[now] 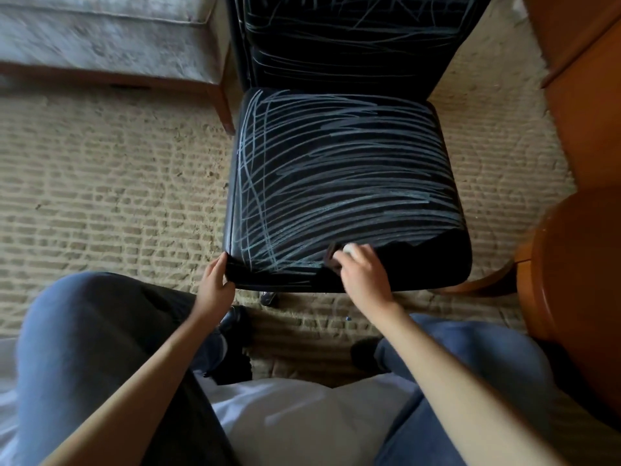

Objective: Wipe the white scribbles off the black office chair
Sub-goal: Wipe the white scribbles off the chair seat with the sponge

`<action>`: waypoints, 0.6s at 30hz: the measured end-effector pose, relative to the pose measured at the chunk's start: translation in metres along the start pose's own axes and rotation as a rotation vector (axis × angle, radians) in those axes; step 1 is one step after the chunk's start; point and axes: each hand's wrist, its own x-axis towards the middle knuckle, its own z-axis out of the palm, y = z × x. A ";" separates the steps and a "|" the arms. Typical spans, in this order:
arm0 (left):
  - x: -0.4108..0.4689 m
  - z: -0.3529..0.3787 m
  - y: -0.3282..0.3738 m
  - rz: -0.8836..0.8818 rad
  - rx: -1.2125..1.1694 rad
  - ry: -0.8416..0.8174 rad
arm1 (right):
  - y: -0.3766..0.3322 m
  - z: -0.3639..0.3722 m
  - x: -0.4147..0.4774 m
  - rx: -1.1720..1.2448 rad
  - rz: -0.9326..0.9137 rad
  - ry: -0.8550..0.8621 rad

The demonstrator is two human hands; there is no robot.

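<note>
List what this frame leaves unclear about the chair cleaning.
- Head view: the right hand covers most of the wiper; its kind is unclear.
- Head view: the top edge cuts off the chair back.
- Head view: the seat hides most of the chair's base.

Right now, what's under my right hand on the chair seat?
A dark wiper with a pale bit pokes out past the right hand; the hand hides the rest and the seat beneath.
</note>
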 end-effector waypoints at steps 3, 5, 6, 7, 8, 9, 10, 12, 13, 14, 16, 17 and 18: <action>-0.002 -0.001 0.000 -0.007 -0.049 -0.020 | 0.004 0.000 0.016 -0.020 0.141 0.083; -0.001 -0.002 0.001 -0.015 -0.070 -0.030 | -0.018 0.015 0.003 0.004 0.093 0.043; -0.001 -0.003 0.001 -0.023 -0.070 -0.029 | -0.032 0.024 -0.009 0.020 0.035 -0.009; -0.001 -0.003 0.000 -0.025 -0.062 -0.025 | -0.046 0.033 -0.022 0.029 -0.039 -0.075; -0.001 -0.003 0.000 -0.021 -0.054 -0.023 | -0.055 0.040 -0.032 0.024 -0.103 -0.141; -0.001 -0.003 -0.001 -0.015 -0.052 -0.026 | -0.059 0.044 -0.039 0.014 -0.141 -0.192; -0.002 -0.004 -0.003 -0.011 -0.057 -0.034 | -0.059 0.045 -0.039 0.015 -0.153 -0.219; -0.001 -0.005 -0.006 -0.008 -0.069 -0.050 | -0.051 0.042 -0.029 0.019 -0.144 -0.188; -0.002 -0.006 -0.007 -0.012 -0.073 -0.054 | -0.046 0.037 -0.023 0.016 -0.147 -0.161; -0.002 -0.006 -0.008 -0.017 -0.078 -0.057 | -0.041 0.030 -0.018 0.014 -0.141 -0.120; -0.002 -0.005 -0.007 -0.024 -0.093 -0.049 | -0.031 0.018 -0.005 0.012 -0.084 -0.019; -0.002 -0.005 -0.006 -0.030 -0.107 -0.048 | -0.029 0.013 0.001 0.016 -0.034 0.026; -0.004 -0.004 -0.004 -0.040 -0.125 -0.053 | -0.029 0.012 0.005 0.023 0.027 0.065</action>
